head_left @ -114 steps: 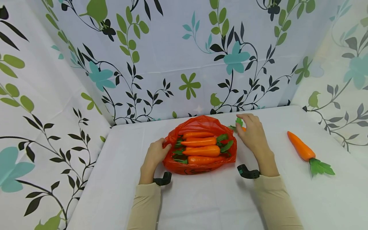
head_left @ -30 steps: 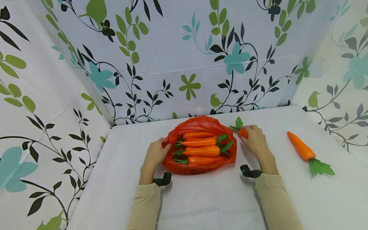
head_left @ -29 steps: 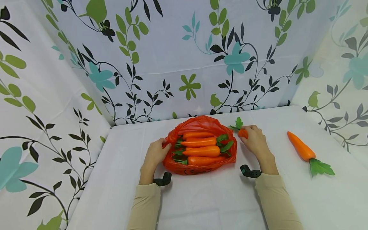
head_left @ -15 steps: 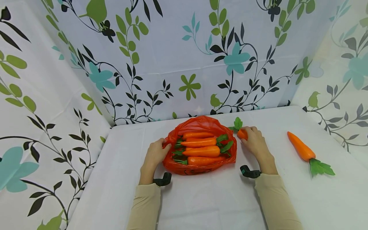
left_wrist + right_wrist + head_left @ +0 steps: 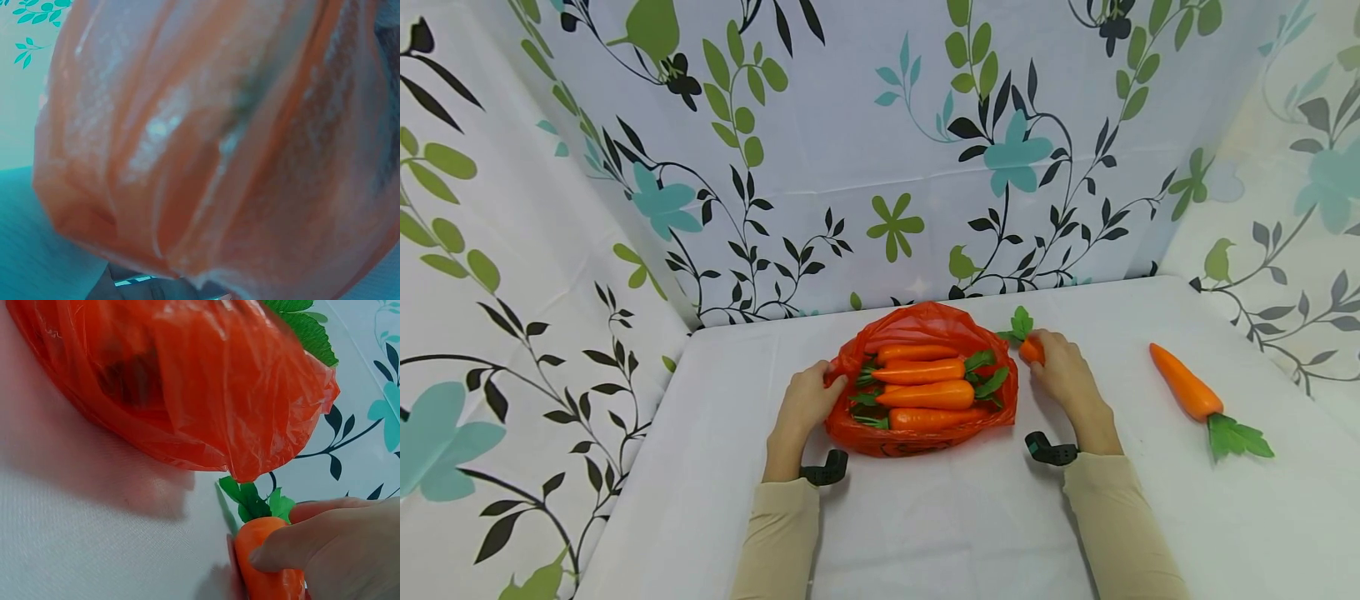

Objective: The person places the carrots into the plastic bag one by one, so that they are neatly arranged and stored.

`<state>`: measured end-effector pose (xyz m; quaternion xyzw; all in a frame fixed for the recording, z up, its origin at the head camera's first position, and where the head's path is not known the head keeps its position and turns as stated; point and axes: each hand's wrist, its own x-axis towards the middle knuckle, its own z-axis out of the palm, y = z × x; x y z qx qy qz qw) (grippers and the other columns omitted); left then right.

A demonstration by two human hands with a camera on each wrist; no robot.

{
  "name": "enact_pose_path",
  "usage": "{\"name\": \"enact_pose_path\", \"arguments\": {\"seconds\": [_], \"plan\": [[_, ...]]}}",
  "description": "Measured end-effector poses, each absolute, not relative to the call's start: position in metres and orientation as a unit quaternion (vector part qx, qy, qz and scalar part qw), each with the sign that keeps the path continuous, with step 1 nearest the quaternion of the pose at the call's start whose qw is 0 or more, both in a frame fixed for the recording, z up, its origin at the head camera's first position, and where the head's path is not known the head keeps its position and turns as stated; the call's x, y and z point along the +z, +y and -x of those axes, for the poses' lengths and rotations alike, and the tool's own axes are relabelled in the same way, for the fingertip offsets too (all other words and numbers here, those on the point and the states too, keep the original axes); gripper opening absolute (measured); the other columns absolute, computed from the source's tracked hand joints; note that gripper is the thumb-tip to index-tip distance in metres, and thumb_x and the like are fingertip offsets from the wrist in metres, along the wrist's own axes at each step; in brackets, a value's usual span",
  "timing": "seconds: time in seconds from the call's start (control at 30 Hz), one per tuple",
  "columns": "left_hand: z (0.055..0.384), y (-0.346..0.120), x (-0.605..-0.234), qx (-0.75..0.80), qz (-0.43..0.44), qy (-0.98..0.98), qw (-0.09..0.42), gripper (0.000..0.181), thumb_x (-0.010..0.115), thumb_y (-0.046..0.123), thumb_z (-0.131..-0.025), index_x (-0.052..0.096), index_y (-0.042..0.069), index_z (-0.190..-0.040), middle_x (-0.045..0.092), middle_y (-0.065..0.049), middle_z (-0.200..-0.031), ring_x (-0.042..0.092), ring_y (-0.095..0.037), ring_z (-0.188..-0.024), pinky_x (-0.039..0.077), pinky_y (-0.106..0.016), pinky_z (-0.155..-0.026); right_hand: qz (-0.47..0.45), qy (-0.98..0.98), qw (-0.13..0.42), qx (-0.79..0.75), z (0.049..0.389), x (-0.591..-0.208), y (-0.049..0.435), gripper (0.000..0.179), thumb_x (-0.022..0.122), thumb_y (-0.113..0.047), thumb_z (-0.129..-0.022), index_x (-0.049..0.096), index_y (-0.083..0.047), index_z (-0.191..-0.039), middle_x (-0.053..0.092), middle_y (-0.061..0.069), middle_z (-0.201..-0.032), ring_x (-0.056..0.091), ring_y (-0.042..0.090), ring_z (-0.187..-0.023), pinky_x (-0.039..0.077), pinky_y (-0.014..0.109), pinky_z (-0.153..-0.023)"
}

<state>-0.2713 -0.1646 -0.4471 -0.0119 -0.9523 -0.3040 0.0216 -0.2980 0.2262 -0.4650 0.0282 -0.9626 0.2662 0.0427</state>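
A red plastic bag [image 5: 925,321] lies with its mouth wide, and several orange carrots [image 5: 928,394] with green leaves are stacked inside. My left hand [image 5: 803,404] holds the bag's left rim, thumb over the edge; the left wrist view is filled by the bag's blurred side [image 5: 169,144], which hides the fingers. Just right of the bag, my right hand [image 5: 1063,371] grips a single carrot [image 5: 1032,350] near its leafy end. In the right wrist view the thumb presses on that carrot [image 5: 257,537], whose leaves point toward the bag [image 5: 231,394]; its lower part is covered by the hand.
Another carrot [image 5: 1184,382] rests by itself at the right on the white table [image 5: 925,533], leaves toward the front. A curtain [image 5: 820,150] with a leaf and flower print hangs behind the table and along both sides.
Since the oldest frame my right hand has come nearer and now grips the carrot it was hovering around. Over the last second it has barely shifted. Left hand and bag stay put.
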Motion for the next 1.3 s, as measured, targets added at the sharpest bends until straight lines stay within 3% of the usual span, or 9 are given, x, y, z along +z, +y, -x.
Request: {"name": "enact_pose_path", "arguments": {"seconds": [0.2,0.4,0.77,1.3], "plan": [[0.272,-0.165,-0.447,-0.303,0.012,-0.953,0.024,0.031,0.059,0.028,-0.098,0.064,0.003,-0.116,0.072,-0.014,-0.105,0.062,-0.026,-0.087,0.056,-0.045,-0.084,-0.041,-0.966,0.045,0.250,0.297,-0.466,0.226,0.051,0.057,-0.008,-0.095,0.048,-0.004,-0.145,0.043,0.029,-0.148,0.047,0.052,-0.118,0.045,0.065,-0.100],[0.271,-0.165,-0.447,-0.305,0.012,-0.952,0.024,0.031,0.059,0.028,-0.098,0.064,0.003,-0.117,0.072,-0.015,-0.109,0.064,-0.028,-0.091,0.055,-0.046,-0.087,-0.038,-0.966,0.044,0.253,0.297,-0.467,0.227,0.050,0.058,-0.010,-0.095,0.049,-0.004,-0.143,0.044,0.030,-0.146,0.046,0.050,-0.118,0.044,0.064,-0.102],[0.270,-0.164,-0.445,-0.305,0.011,-0.952,0.023,0.030,0.060,0.027,-0.098,0.064,0.003,-0.116,0.072,-0.016,-0.109,0.065,-0.029,-0.093,0.055,-0.047,-0.087,-0.028,-0.954,0.083,0.287,0.293,-0.458,0.231,0.048,0.057,-0.017,-0.097,0.049,-0.004,-0.142,0.043,0.031,-0.145,0.045,0.050,-0.119,0.043,0.065,-0.102],[0.270,-0.164,-0.445,-0.309,0.009,-0.951,0.020,0.031,0.060,0.028,-0.098,0.064,0.003,-0.118,0.072,-0.015,-0.110,0.065,-0.028,-0.094,0.056,-0.046,-0.088,-0.020,-0.926,0.148,0.346,0.288,-0.435,0.230,0.052,0.056,-0.014,-0.095,0.045,-0.001,-0.145,0.044,0.031,-0.143,0.047,0.046,-0.117,0.046,0.064,-0.099]]}}
